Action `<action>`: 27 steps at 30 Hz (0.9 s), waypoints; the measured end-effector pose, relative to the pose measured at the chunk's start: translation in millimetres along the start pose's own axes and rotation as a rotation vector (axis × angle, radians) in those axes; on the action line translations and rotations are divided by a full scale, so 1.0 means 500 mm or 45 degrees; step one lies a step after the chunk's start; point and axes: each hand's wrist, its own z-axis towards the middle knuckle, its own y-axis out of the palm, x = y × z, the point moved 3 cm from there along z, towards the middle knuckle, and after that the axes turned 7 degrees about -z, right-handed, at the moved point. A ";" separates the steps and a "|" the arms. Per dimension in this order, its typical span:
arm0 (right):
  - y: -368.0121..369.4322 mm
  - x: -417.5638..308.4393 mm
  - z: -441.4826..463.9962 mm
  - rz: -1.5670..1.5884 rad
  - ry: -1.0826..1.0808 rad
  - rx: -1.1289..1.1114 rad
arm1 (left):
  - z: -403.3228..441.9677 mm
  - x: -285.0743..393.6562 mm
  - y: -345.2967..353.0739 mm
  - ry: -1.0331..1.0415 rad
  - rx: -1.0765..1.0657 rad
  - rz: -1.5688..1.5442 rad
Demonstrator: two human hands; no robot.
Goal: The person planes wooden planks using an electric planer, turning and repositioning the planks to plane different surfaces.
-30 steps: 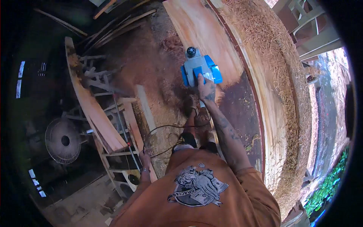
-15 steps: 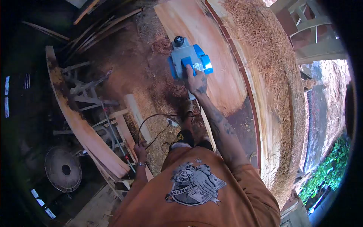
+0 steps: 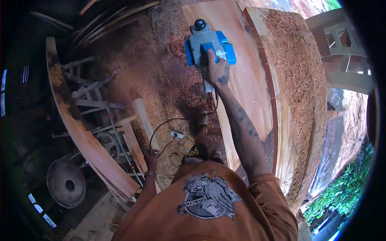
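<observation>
My right hand (image 3: 218,72) is wrapped round the handle of a blue and grey electric planer (image 3: 200,42) with a black front knob. The planer sits over the left edge of a long reddish board (image 3: 251,92); whether its sole touches the wood I cannot tell. A black power cord (image 3: 177,118) runs from the planer's rear in a loop to my left hand (image 3: 151,160). That hand, low at my left side, is closed round the cord. A white plug connector (image 3: 176,135) lies near the cord, above the shavings-covered ground.
A thick slab (image 3: 299,72) heaped with wood shavings lies right of the board. Leftward, a long plank (image 3: 92,144) rests by wooden trestles (image 3: 88,86) and a standing fan (image 3: 66,184). Offcuts (image 3: 130,146) and sawdust surround my feet.
My right hand and the planer have moved forward, away from my body, along the board. My left hand keeps its hold on the cord. The view has shifted slightly.
</observation>
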 end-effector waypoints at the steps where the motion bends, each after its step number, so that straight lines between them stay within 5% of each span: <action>1: 0.011 -0.006 0.019 0.005 -0.009 0.007 | 0.005 0.026 0.001 -0.023 -0.002 0.041; 5: 0.038 -0.041 0.086 -0.044 0.001 0.013 | 0.019 0.105 0.009 -0.095 -0.046 0.351; 13: 0.093 -0.119 0.215 -0.010 -0.006 0.015 | 0.084 0.084 0.048 -0.055 -0.079 -0.145; 23: 0.141 -0.191 0.338 -0.039 -0.124 0.035 | 0.112 0.145 0.035 -0.383 -0.060 0.055; 27: 0.162 -0.226 0.404 -0.089 -0.209 0.040 | 0.097 0.070 0.035 0.063 0.075 0.171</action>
